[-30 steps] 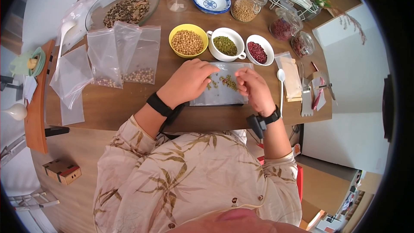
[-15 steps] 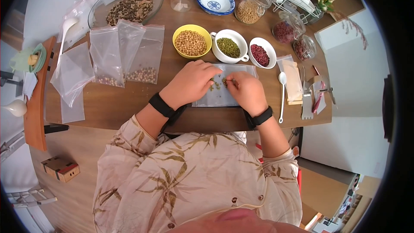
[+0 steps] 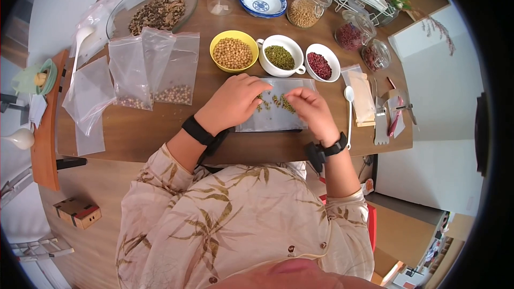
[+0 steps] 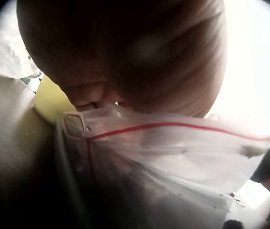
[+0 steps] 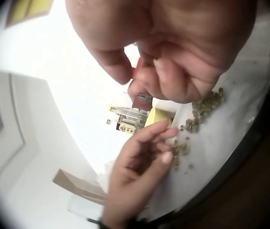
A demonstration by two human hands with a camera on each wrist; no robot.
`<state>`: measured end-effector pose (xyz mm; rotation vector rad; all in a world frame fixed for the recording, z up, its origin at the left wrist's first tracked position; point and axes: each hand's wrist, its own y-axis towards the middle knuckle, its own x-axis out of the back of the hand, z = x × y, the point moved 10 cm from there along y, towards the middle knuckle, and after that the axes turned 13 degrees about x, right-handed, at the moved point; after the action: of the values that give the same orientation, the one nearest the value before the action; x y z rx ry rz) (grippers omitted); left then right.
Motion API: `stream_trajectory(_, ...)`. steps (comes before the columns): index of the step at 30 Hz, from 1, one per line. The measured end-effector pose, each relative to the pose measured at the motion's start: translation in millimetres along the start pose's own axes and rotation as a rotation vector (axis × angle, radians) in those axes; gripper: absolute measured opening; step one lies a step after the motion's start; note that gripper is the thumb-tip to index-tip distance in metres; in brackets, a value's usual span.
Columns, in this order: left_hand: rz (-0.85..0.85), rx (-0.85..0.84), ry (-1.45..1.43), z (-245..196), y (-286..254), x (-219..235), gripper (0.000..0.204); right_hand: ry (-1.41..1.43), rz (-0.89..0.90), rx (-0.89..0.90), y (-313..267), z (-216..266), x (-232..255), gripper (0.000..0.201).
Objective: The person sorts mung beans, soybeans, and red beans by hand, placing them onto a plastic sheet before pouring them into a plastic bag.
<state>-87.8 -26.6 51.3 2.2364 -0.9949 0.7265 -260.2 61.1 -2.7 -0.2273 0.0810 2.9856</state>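
Observation:
A clear plastic bag point(image 3: 273, 120) lies flat on the table with small green beans point(image 3: 288, 107) showing through or on it. My left hand point(image 3: 233, 104) rests at its left side, fingers loosely bent and nothing visible between them. Over the bag's right part is my right hand point(image 3: 313, 112); in the right wrist view this hand point(image 5: 173, 47) has thumb and index finger apart, other fingers bent in, with beans point(image 5: 206, 107) beside them. The left wrist view shows a red-lined bag edge point(image 4: 173, 125) against the palm side of my left hand point(image 4: 125, 52).
Behind the bag stand a yellow bowl of chickpeas point(image 3: 251, 61), a white cup of green beans point(image 3: 279, 57) and a white bowl of red beans point(image 3: 319, 66). Filled zip bags point(image 3: 176, 69) lie left; a white spoon point(image 3: 349, 94) and glass jars point(image 3: 309, 8) are right.
My right hand first came in over the beans with fingertips together, then drew back to the right, and its thumb and index finger parted. My left hand has barely moved.

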Motion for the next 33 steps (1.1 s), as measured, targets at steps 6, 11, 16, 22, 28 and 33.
stream_trajectory(6, 0.005, -0.004, -0.004, 1.7, 0.0, -0.7, 0.043, -0.93, -0.017, 0.077, 4.7, 31.2, -21.4, 0.015)
stream_trajectory(11, 0.005, 0.0, -0.006, 1.2, -0.4, -1.6, 0.043, -1.081, 0.022, 0.178, 8.9, 43.8, -36.1, 0.012)
stream_trajectory(16, 0.005, -0.011, -0.015, -0.9, -1.2, -0.7, 0.043, -1.131, 0.066, 0.158, 12.9, 42.4, -41.6, 0.01)
stream_trajectory(22, 0.008, -0.001, -0.012, 0.6, -1.5, -1.3, 0.044, -0.789, 0.048, 0.122, 12.9, 15.6, -22.3, 0.011)
stream_trajectory(28, 0.028, 0.012, 0.012, -1.5, -0.9, -2.8, 0.044, 0.32, 0.018, -0.302, -10.7, 2.8, -17.8, 0.012)
stream_trajectory(33, -0.019, -0.018, 0.004, -4.1, -0.9, 0.5, 0.04, 0.617, -0.028, -0.297, -15.6, 7.3, -26.3, 0.014)
